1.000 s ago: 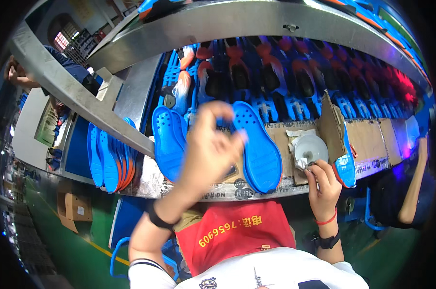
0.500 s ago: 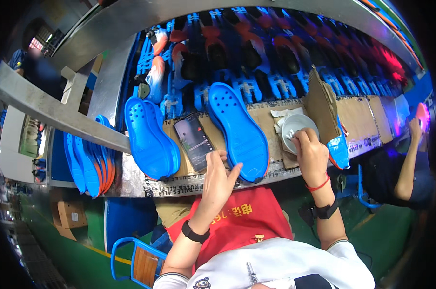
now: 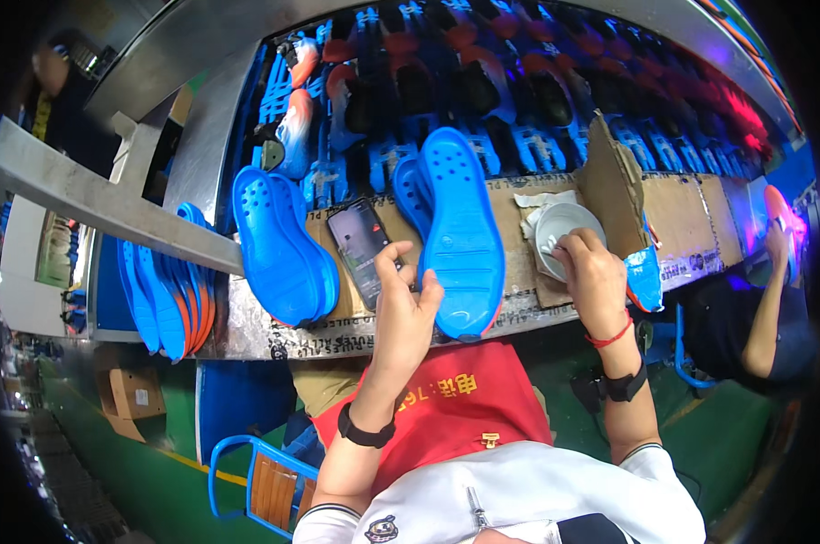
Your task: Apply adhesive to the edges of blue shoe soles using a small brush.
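Note:
My left hand (image 3: pixel 404 317) is beside the left edge of a blue shoe sole (image 3: pixel 464 236); its thumb reaches the sole's edge, and its fingers are apart. Partly under that sole lies another blue sole (image 3: pixel 411 192). My right hand (image 3: pixel 595 283) is pinched at a grey-white bowl (image 3: pixel 573 220), its fingertips inside the rim; whatever they hold is too small to make out. A phone (image 3: pixel 359 245) with a lit screen lies left of my left hand. Two stacked blue soles (image 3: pixel 283 263) rest farther left.
Several blue-and-orange soles (image 3: pixel 167 308) stand at the table's left end, beside a metal beam (image 3: pixel 111 204). An upright cardboard piece (image 3: pixel 612 177) is right of the bowl. Behind, rows of shoe parts (image 3: pixel 410 95) sit on blue racks. A co-worker's arm (image 3: pixel 766 308) shows at far right.
The upper blue sole has swung to the right at its far end, showing more of the one beneath. My left hand's fingers have curled somewhat. My right hand remains at the bowl.

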Demonstrator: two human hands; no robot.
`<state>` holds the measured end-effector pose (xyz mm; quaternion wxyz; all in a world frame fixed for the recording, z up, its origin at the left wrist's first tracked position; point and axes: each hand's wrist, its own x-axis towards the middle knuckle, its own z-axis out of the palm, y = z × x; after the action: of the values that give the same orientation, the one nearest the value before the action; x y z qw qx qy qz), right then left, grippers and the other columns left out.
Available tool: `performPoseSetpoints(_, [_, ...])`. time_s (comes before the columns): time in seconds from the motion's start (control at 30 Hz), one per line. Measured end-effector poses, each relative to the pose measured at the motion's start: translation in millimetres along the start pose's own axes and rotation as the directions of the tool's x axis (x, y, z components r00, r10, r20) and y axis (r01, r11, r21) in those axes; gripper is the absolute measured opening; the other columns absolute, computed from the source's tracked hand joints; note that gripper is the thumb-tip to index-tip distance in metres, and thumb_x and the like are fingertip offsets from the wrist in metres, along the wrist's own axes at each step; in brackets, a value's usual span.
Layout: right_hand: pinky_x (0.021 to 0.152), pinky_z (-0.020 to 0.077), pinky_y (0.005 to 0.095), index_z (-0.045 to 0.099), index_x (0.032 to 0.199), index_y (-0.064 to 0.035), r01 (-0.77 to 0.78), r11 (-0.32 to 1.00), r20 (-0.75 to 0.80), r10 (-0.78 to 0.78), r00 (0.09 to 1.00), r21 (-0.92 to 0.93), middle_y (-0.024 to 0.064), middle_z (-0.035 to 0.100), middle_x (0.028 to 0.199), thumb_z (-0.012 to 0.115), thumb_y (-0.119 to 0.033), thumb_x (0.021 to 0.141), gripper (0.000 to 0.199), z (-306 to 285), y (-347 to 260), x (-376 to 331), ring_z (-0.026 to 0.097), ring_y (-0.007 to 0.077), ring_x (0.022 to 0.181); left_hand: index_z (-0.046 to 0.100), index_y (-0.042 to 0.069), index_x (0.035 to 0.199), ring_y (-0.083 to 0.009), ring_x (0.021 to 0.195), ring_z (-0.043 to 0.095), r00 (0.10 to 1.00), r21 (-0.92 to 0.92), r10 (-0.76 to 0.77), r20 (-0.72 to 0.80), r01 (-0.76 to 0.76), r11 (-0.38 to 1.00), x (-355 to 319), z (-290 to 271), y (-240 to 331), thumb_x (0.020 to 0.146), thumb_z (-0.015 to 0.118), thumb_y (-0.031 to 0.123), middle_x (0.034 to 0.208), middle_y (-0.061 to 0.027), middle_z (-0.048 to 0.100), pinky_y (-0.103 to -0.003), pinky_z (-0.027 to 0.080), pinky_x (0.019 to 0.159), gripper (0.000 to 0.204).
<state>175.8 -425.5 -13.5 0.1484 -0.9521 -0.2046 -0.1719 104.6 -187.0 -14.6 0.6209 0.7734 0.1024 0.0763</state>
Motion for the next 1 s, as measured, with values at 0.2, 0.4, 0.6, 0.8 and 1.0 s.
performPoseSetpoints(0.2, [0.057,0.0499,0.0388,0.063,0.089,-0.0066,-0.021,0.999,-0.070,0.022,0.997,0.028,0.0088,0.063,0.094,0.066,-0.011,0.084,0.007,-20.8,-12.5,-2.2,0.064,0.0312,0.067,0.022,-0.001,0.141,-0.0238,0.115,0.057,0.994,-0.571,0.062,0.085,-0.002,0.821,-19.9,4.2,26.4,0.085,0.061,-0.008,0.123,-0.0176,0.056,-0.037,0.049,0.097,0.068])
performPoseSetpoints(0.4, [0.057,0.0491,0.0381,0.062,0.090,-0.0049,-0.037,0.999,-0.067,0.037,0.997,-0.011,0.0101,0.063,0.094,0.066,-0.009,0.084,0.008,-24.7,-14.8,-15.5,0.063,0.0314,0.068,0.030,-0.001,0.139,-0.0219,0.113,0.058,0.978,-0.627,-0.016,0.207,0.145,0.765,-22.5,6.8,9.6,0.086,0.062,-0.008,0.124,-0.0164,0.056,-0.034,0.051,0.094,0.062])
performPoseSetpoints(0.6, [0.050,0.0464,0.0282,0.062,0.090,0.0006,-0.051,0.908,-0.127,0.113,0.985,0.416,0.0127,0.064,0.095,0.068,0.005,0.079,0.014,-54.5,-37.0,-28.3,0.061,0.0190,0.064,0.031,-0.003,0.138,-0.0183,0.103,0.062,0.995,-0.476,0.026,0.101,0.025,0.879,-22.1,15.2,12.7,0.088,0.061,-0.005,0.119,-0.0173,0.059,-0.029,0.054,0.085,0.058])
performPoseSetpoints(0.8, [0.054,0.0518,0.0294,0.066,0.084,-0.0011,0.140,0.850,-0.172,-0.058,0.983,0.509,0.0157,0.066,0.092,0.076,0.002,0.069,0.018,-45.9,-57.4,-39.8,0.066,0.0255,0.062,0.030,-0.003,0.140,-0.0175,0.100,0.063,0.998,-0.422,0.063,0.003,-0.056,0.905,-28.6,21.1,20.3,0.089,0.061,-0.004,0.115,-0.0163,0.061,-0.029,0.053,0.085,0.059])
performPoseSetpoints(1.0, [0.053,0.0518,0.0295,0.065,0.085,-0.0005,0.223,0.867,-0.202,-0.145,0.968,0.445,0.0162,0.066,0.091,0.076,0.001,0.069,0.019,-40.9,-61.2,-36.2,0.066,0.0251,0.062,0.035,-0.004,0.138,-0.0169,0.096,0.065,0.994,-0.337,0.102,-0.035,-0.108,0.935,-34.8,22.8,21.5,0.088,0.063,-0.001,0.108,-0.0145,0.064,-0.029,0.053,0.084,0.057])
